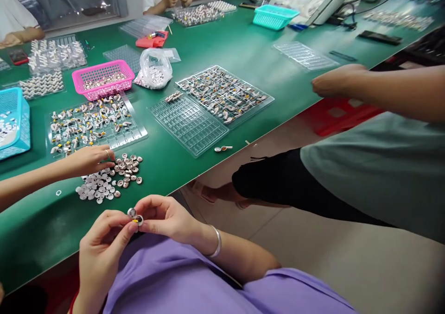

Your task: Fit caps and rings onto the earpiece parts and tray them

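Note:
My left hand and my right hand meet just off the near edge of the green table, above my purple top. Both are closed in a pinch on a small round metal part with a yellow bit, held between the fingertips. A silver bangle sits on my right wrist. On the table just beyond lies a loose heap of small round metal caps.
A co-worker's hand reaches into the heap from the left. Clear blister trays, some filled with parts, a pink basket, a bag of parts and teal baskets lie further back. Another person's arm stretches over the right edge.

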A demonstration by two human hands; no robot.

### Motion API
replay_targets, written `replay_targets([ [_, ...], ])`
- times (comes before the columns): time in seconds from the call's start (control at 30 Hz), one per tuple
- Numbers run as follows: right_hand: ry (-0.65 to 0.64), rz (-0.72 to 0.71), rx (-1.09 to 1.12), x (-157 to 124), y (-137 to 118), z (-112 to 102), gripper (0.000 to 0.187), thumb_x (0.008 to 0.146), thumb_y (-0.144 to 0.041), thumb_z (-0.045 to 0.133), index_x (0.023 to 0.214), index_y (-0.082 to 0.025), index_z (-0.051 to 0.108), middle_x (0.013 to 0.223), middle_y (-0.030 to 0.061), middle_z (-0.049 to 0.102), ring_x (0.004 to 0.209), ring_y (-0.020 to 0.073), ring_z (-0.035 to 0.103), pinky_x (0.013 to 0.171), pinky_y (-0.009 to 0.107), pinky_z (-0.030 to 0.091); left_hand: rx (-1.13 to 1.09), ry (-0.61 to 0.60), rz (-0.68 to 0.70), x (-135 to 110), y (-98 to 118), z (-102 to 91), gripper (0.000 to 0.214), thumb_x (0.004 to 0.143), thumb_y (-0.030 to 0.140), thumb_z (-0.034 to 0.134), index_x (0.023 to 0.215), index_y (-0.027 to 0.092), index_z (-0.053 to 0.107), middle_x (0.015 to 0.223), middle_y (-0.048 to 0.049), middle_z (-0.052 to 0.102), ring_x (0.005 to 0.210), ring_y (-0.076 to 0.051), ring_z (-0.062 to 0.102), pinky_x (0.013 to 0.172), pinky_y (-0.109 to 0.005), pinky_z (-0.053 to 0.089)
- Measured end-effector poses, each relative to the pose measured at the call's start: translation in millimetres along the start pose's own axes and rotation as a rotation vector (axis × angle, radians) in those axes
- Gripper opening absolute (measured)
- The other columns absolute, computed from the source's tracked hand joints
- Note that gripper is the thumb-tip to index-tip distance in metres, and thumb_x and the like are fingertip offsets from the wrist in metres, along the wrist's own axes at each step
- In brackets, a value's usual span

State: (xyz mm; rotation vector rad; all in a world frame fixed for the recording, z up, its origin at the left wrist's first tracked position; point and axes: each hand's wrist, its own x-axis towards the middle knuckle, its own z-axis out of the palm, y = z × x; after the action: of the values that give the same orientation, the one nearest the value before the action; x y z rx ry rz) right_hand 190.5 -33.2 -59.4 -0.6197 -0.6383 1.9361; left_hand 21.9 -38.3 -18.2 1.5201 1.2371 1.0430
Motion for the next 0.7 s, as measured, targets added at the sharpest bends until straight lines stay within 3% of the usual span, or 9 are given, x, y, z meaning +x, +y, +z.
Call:
replay_targets([
  [0.17,-0.069,0.023,-0.014,4,2,-3,0.041,0.06,-0.033,0.092,0.089,-0.016,0.069,0.085,-0.0008,0.071,0.079,0.0098,0.066,0.081,0.026,0.054,0.095,-0.07,0.013,2,10,-3.1,0.007,0.079,0.028,0.074,0.074,0.023,0.073,0.072,-0.0013,0.064,0.064,-0.014,0.06,0.055,-0.018,0.051],
  [0.27,-0.092,-0.034,-0.049,6,3,-4,0.04,0.06,-0.038,0.092,0.082,-0.017,0.066,0.077,-0.0018,0.068,0.074,0.0106,0.065,0.074,0.025,0.054,0.132,-0.092,0.021,4,15,-4.1,0.009,0.08,0.029,0.073,0.073,0.023,0.073,0.071,-0.0008,0.064,0.061,-0.013,0.06,0.053,-0.017,0.05],
  [0.43,-0.09,-0.108,-0.098,4,3,-1,0.041,0.063,-0.04,0.09,0.08,-0.018,0.06,0.081,-0.0012,0.065,0.075,0.0098,0.063,0.073,0.024,0.053,0.171,-0.144,0.003,7,21,-8.1,0.009,0.081,0.03,0.071,0.074,0.024,0.072,0.072,-0.0008,0.066,0.062,-0.013,0.062,0.054,-0.016,0.051],
  [0.7,-0.137,-0.231,-0.295,-2,2,-4,0.027,0.08,-0.034,0.077,0.088,-0.018,0.057,0.09,0.0013,0.061,0.082,0.0101,0.061,0.079,0.025,0.052,0.187,-0.248,-0.055,19,27,-13.9,0.016,0.077,0.036,0.074,0.069,0.022,0.071,0.064,-0.0015,0.066,0.057,-0.014,0.062,0.05,-0.018,0.05],
])
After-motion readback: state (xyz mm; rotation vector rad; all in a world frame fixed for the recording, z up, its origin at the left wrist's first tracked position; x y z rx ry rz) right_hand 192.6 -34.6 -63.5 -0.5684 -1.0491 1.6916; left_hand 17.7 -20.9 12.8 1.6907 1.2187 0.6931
